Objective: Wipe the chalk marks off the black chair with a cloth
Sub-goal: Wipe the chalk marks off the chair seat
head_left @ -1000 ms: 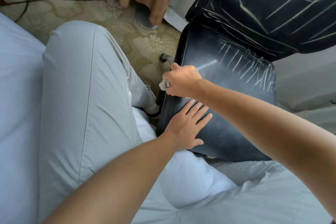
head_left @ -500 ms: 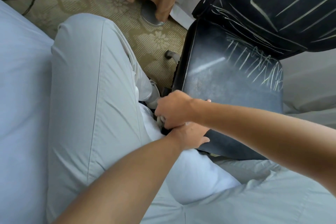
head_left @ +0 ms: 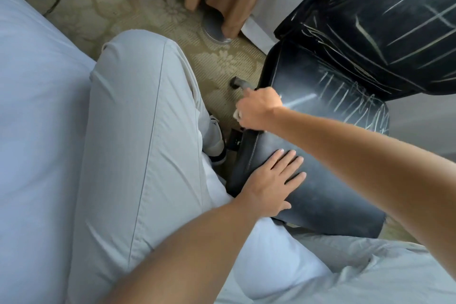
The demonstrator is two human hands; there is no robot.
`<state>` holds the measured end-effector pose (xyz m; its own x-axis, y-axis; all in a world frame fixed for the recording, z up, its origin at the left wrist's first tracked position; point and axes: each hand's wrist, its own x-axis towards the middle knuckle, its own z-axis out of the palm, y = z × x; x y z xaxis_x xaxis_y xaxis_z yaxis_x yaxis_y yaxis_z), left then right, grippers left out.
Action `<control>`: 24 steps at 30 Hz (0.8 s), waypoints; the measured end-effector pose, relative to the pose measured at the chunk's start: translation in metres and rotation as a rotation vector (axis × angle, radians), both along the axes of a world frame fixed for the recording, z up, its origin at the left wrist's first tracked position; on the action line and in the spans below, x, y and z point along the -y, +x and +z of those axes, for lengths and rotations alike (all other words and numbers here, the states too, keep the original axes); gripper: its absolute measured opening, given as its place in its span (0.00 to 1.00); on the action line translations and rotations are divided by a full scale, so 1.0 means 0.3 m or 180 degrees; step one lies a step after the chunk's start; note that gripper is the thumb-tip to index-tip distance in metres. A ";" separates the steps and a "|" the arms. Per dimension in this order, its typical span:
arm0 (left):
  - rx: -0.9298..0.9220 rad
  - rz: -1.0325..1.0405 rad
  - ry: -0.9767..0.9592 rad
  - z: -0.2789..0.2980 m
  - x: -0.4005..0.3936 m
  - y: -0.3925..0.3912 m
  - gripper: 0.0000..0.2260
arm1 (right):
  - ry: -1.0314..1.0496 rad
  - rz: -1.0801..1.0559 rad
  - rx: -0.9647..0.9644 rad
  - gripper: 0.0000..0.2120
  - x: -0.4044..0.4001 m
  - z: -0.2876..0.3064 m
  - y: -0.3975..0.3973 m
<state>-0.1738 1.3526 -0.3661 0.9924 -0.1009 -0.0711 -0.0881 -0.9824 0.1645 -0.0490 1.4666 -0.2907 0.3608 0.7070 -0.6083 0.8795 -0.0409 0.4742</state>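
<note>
Chalk marks still cover much of the black chair, which stands at about two o'clock from the person's raised knee. The near half of the seat looks wiped to a dull haze, so I judge the job well under way but not half done. A band of scribbles remains along the far seat edge, and long strokes cross the whole backrest at one o'clock, untouched. The right hand is curled around a pale cloth at the seat's left edge, only a scrap of it showing. The left hand lies flat on the near seat, fingers straight and spread, bracing. No brand, label or writing is readable.
</note>
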 end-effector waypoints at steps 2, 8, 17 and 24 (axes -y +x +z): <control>0.0230 -0.0083 0.0231 -0.024 -0.010 0.011 0.40 | 0.0279 -0.0066 0.0480 0.20 -0.032 -0.007 0.109; 0.0042 -0.0017 -0.0336 0.009 -0.008 -0.010 0.32 | -0.1396 0.0326 -0.1234 0.09 0.107 -0.033 -0.240; 0.0177 -0.0169 -0.0246 0.011 -0.026 0.036 0.39 | -0.0691 -0.0061 -0.0559 0.10 -0.010 -0.025 -0.062; 0.0298 0.0460 -0.0485 0.005 -0.060 0.126 0.35 | 0.0418 -0.0258 0.0255 0.16 -0.095 -0.038 0.213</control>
